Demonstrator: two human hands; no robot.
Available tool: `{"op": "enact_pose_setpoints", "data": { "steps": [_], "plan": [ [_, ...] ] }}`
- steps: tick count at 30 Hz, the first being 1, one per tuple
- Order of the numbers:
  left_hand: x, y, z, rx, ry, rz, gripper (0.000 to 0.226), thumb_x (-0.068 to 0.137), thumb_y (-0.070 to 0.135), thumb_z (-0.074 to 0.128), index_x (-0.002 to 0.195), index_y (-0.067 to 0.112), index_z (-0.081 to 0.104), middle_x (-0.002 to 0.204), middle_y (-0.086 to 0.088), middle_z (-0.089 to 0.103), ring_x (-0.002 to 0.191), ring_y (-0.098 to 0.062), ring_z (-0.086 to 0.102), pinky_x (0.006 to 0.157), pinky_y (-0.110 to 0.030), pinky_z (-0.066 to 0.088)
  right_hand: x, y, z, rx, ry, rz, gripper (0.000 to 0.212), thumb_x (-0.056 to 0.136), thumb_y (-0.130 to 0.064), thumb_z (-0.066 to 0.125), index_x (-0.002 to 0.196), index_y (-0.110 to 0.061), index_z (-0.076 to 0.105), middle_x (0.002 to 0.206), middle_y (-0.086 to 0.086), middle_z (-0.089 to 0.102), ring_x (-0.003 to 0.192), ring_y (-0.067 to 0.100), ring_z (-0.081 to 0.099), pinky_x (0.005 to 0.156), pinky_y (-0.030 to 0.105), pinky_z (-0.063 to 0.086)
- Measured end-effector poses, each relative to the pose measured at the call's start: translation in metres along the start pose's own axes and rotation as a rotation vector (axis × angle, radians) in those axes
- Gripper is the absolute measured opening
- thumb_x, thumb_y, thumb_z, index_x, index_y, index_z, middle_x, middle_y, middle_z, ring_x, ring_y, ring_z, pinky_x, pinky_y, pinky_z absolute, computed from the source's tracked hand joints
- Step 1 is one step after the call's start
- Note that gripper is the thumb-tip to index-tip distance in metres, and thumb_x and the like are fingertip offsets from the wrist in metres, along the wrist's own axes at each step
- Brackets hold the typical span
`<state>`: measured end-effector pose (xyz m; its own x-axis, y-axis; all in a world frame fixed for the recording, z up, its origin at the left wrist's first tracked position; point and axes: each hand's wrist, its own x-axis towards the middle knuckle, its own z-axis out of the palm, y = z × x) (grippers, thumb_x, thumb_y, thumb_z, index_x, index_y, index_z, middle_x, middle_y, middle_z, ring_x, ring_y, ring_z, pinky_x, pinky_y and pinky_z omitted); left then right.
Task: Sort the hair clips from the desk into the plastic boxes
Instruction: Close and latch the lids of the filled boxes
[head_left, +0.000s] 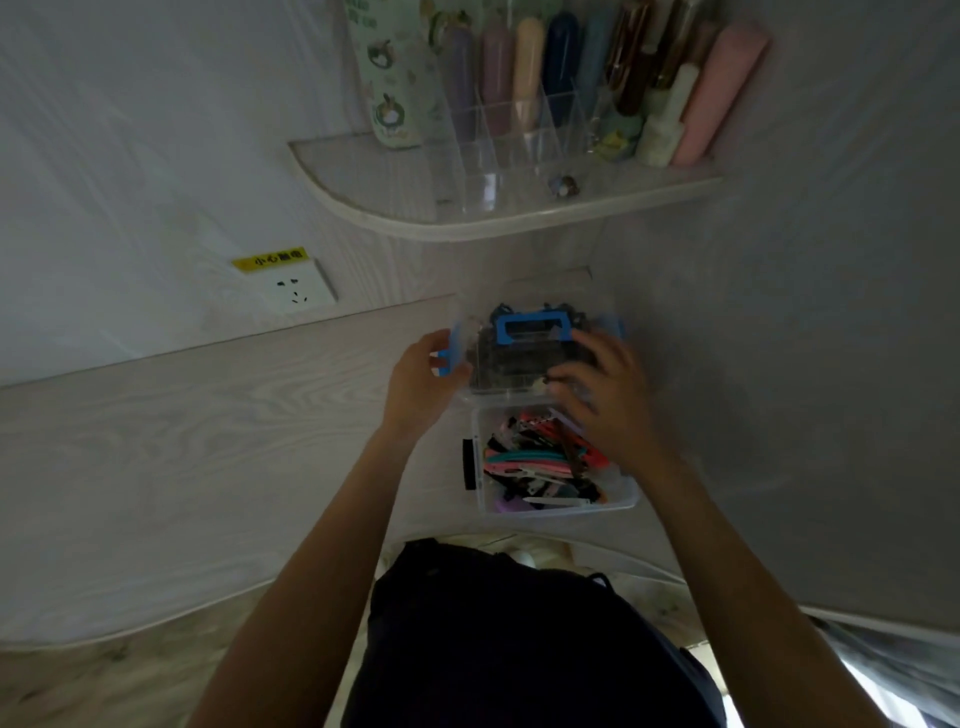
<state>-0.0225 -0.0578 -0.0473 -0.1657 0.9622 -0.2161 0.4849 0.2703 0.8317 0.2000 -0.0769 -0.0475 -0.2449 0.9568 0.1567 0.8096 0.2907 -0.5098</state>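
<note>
— Clips first: how would you expect the hair clips (540, 460) to handle?

— Light and stiff, I'd judge. Slim snap-type strips in pink, teal, coral, black and white, with a purple one at the bottom. They lie tangled in the lidless clear box (558, 512), just below the middle of the frame. Smooth and thin, so likely slippery; pinching one across its flat sides at mid-length should hold best.

— And the other box?

— The blue-latched box (530, 358) sits right above it, at the centre, touching or nearly so. It's clear plastic with a blue handle (530, 327) on the lid and blue clasps at both ends; the contents look dark, too blurred to name. Rigid shell, light even when full, I'd guess, and best taken by its two ends or the handle.

— What are the hands doing?

— The left hand (421, 379) curls around the box's left end, thumb on the blue clasp (448, 353). The right hand (605, 387) rests on the right part of the lid with fingers spread; whether it pinches anything I cannot tell.

— Around that?

— Pale wood-grain desk (208, 441), no loose clips visible on it. A wall socket (298, 291) at left of centre, and a shelf (493, 213) along the top carrying a clear organiser (514, 145) of pastel tubes.
</note>
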Motion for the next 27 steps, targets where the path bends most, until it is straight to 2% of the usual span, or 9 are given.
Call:
{"op": "enact_pose_setpoints", "data": {
  "steps": [3, 6, 9, 13, 15, 17, 20, 23, 27],
  "plan": [
    [0.002, -0.003, 0.002, 0.033, 0.034, 0.017, 0.044, 0.081, 0.019, 0.069, 0.122, 0.012, 0.054, 0.116, -0.007, 0.063, 0.096, -0.018, 0.060, 0.079, -0.023, 0.043, 0.007, 0.004, -0.008, 0.062, 0.043, 0.203, 0.032, 0.095, -0.025, 0.050, 0.122, -0.011, 0.056, 0.143, 0.013, 0.040, 0.131, 0.029, 0.036, 0.105, 0.035, 0.034],
    [0.006, 0.001, 0.001, 0.059, 0.041, 0.033, 0.042, 0.079, 0.020, 0.071, 0.118, 0.013, 0.056, 0.112, -0.006, 0.064, 0.085, -0.015, 0.061, 0.074, -0.023, 0.044, 0.019, 0.005, -0.014, 0.024, 0.017, 0.266, 0.039, 0.096, -0.015, 0.046, 0.134, -0.007, 0.044, 0.145, 0.012, 0.039, 0.131, 0.028, 0.037, 0.106, 0.032, 0.031],
    [0.009, 0.003, 0.001, 0.070, 0.052, 0.041, 0.042, 0.078, 0.020, 0.072, 0.116, 0.013, 0.057, 0.111, -0.005, 0.064, 0.081, -0.011, 0.058, 0.072, -0.022, 0.044, 0.029, 0.012, -0.013, -0.091, -0.030, 0.285, 0.041, 0.097, -0.013, 0.044, 0.137, -0.004, 0.040, 0.147, 0.013, 0.037, 0.134, 0.030, 0.033, 0.110, 0.035, 0.028],
    [0.011, 0.000, 0.005, 0.090, 0.115, 0.065, 0.047, 0.076, 0.024, 0.073, 0.119, 0.018, 0.057, 0.120, -0.006, 0.057, 0.096, -0.015, 0.054, 0.077, -0.023, 0.040, 0.030, 0.023, -0.006, -0.199, 0.012, 0.245, 0.038, 0.095, -0.017, 0.047, 0.132, -0.008, 0.048, 0.143, 0.011, 0.044, 0.126, 0.033, 0.037, 0.105, 0.040, 0.033],
    [0.015, -0.003, 0.006, 0.004, 0.087, -0.043, 0.053, 0.074, 0.025, 0.075, 0.122, 0.020, 0.053, 0.126, -0.008, 0.051, 0.105, -0.019, 0.052, 0.081, -0.026, 0.041, 0.028, 0.029, -0.001, -0.079, 0.042, 0.338, 0.037, 0.094, -0.023, 0.051, 0.130, -0.016, 0.050, 0.141, 0.013, 0.043, 0.128, 0.033, 0.037, 0.104, 0.039, 0.033],
    [0.021, -0.005, 0.005, -0.152, 0.011, -0.231, 0.067, 0.072, 0.026, 0.077, 0.129, 0.019, 0.043, 0.129, -0.009, 0.053, 0.112, -0.022, 0.054, 0.087, -0.032, 0.046, 0.030, 0.030, -0.001, 0.210, 0.063, 0.452, 0.039, 0.092, -0.020, 0.055, 0.130, -0.017, 0.048, 0.138, 0.015, 0.043, 0.126, 0.031, 0.041, 0.100, 0.033, 0.035],
    [0.027, -0.004, 0.003, -0.282, -0.031, -0.330, 0.084, 0.068, 0.024, 0.080, 0.138, 0.015, 0.033, 0.115, -0.010, 0.061, 0.102, -0.024, 0.061, 0.093, -0.042, 0.051, 0.033, 0.023, -0.006, 0.496, 0.121, 0.557, 0.057, 0.088, -0.013, 0.060, 0.139, -0.013, 0.033, 0.134, 0.006, 0.045, 0.118, 0.021, 0.048, 0.092, 0.026, 0.040],
    [0.025, -0.001, 0.004, -0.119, 0.062, -0.216, 0.066, 0.072, 0.024, 0.076, 0.130, 0.012, 0.048, 0.116, -0.006, 0.064, 0.101, -0.021, 0.062, 0.088, -0.032, 0.050, 0.034, 0.015, 0.000, 0.514, 0.260, 0.649, 0.067, 0.082, -0.017, 0.069, 0.139, -0.014, 0.032, 0.139, 0.009, 0.047, 0.120, 0.024, 0.051, 0.100, 0.037, 0.045],
    [0.012, 0.006, 0.004, 0.147, 0.185, -0.031, 0.043, 0.083, 0.030, 0.065, 0.123, 0.015, 0.059, 0.105, -0.007, 0.071, 0.092, -0.019, 0.066, 0.078, -0.025, 0.047, 0.033, 0.006, 0.013, 0.285, 0.297, 0.659, 0.050, 0.087, -0.032, 0.062, 0.130, -0.013, 0.046, 0.126, 0.011, 0.060, 0.110, 0.027, 0.059, 0.090, 0.041, 0.051]
  ]
}}
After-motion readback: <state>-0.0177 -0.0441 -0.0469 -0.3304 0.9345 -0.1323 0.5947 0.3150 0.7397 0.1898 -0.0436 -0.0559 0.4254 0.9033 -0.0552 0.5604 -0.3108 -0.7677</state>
